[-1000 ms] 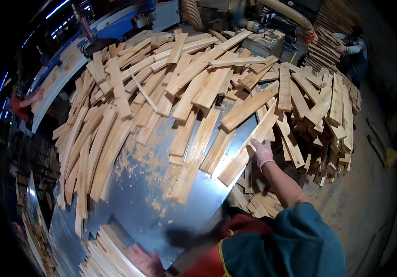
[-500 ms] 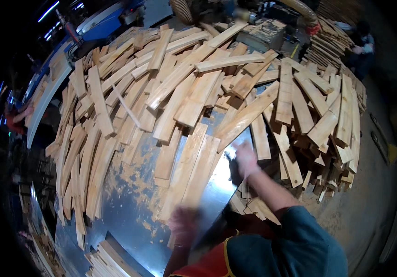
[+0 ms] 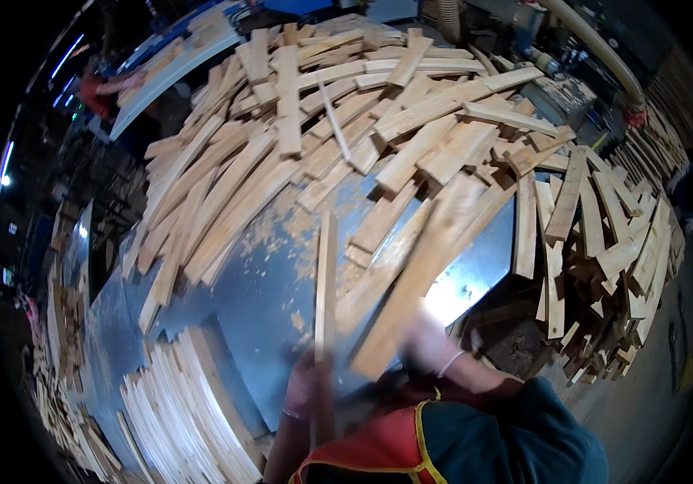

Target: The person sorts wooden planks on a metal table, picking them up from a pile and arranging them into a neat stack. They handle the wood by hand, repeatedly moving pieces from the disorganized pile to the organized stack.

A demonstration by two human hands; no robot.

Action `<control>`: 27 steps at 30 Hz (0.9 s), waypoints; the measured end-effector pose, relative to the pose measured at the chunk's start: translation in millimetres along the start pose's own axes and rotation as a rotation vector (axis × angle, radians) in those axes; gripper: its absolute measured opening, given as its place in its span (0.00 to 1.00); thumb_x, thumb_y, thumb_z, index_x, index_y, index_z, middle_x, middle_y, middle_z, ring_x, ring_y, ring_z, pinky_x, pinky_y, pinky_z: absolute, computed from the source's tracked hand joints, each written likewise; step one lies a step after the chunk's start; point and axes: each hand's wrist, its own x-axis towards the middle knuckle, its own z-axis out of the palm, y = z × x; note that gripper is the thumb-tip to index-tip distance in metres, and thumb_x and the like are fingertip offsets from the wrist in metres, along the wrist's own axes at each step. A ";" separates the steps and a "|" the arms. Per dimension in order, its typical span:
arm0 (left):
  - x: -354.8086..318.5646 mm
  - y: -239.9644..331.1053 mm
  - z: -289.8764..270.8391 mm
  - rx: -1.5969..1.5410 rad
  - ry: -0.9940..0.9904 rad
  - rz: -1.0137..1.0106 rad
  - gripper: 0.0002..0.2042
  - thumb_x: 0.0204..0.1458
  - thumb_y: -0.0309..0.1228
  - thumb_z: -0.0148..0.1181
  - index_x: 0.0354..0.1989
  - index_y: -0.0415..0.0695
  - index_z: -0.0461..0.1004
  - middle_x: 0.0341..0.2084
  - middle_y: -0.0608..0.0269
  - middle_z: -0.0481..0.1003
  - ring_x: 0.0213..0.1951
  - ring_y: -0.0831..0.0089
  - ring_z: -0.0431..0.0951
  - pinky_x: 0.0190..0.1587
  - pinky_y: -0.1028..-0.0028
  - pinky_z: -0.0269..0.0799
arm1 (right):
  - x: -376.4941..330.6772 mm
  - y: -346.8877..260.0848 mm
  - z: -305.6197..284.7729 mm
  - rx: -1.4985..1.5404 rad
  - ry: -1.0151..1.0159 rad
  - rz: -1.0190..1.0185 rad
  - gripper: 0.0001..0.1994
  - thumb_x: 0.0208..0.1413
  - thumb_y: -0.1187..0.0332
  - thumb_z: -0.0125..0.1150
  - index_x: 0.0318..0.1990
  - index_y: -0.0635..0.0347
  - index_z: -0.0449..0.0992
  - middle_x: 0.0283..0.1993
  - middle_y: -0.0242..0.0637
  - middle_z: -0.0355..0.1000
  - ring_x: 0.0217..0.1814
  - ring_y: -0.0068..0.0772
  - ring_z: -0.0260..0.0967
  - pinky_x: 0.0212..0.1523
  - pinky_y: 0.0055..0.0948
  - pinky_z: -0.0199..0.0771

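My left hand (image 3: 308,385), in a pale glove, is closed round the near end of a narrow wooden board (image 3: 325,282). This board stands on edge and points away from me over the metal table (image 3: 270,323). My right hand (image 3: 431,347), gloved and smeared by motion, grips the right side of a wider wooden board (image 3: 399,310) near its close end. That board is also blurred, and its far end overlaps other boards. Its grip is partly hidden by the blur. A large heap of loose boards (image 3: 241,185) covers the far part of the table.
A neat stack of boards (image 3: 189,403) stands at the near left. More boards (image 3: 596,242) are piled at the right. Sawdust (image 3: 302,234) lies on the table. A ribbed hose (image 3: 604,48) hangs at the far right. Another person (image 3: 108,89) is at the far left.
The view has swung left. My left hand now has a board turned on edge. My right hand has come nearer to me with a board that has shifted off the heap.
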 end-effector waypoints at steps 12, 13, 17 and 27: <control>-35.8 -68.3 -109.7 1.122 0.627 0.157 0.25 0.49 0.48 0.72 0.44 0.38 0.75 0.36 0.46 0.81 0.41 0.43 0.82 0.47 0.51 0.77 | 57.3 -211.6 116.4 0.993 -0.704 0.183 0.27 0.61 0.58 0.68 0.65 0.59 0.71 0.45 0.36 0.76 0.46 0.30 0.73 0.51 0.32 0.74; -43.9 -77.2 -122.8 1.139 0.634 0.233 0.24 0.49 0.48 0.72 0.39 0.38 0.76 0.33 0.48 0.80 0.40 0.45 0.82 0.45 0.51 0.78 | 62.1 -200.0 85.4 1.139 -0.715 0.232 0.26 0.62 0.58 0.68 0.65 0.58 0.71 0.44 0.34 0.76 0.46 0.29 0.72 0.51 0.31 0.74; -93.3 -67.1 -147.5 1.605 0.979 -0.034 0.18 0.50 0.45 0.73 0.40 0.46 0.76 0.46 0.51 0.79 0.51 0.54 0.80 0.51 0.54 0.75 | 61.8 -102.9 6.1 1.112 -0.451 0.420 0.30 0.64 0.60 0.66 0.71 0.61 0.69 0.45 0.29 0.75 0.43 0.22 0.69 0.45 0.24 0.73; 8.3 42.4 -101.4 1.515 0.869 0.151 0.39 0.47 0.40 0.76 0.68 0.40 0.68 0.70 0.45 0.65 0.72 0.43 0.61 0.74 0.52 0.58 | 99.5 217.0 -174.7 1.397 0.633 0.783 0.20 0.68 0.49 0.64 0.58 0.50 0.75 0.48 0.31 0.74 0.49 0.33 0.74 0.59 0.46 0.77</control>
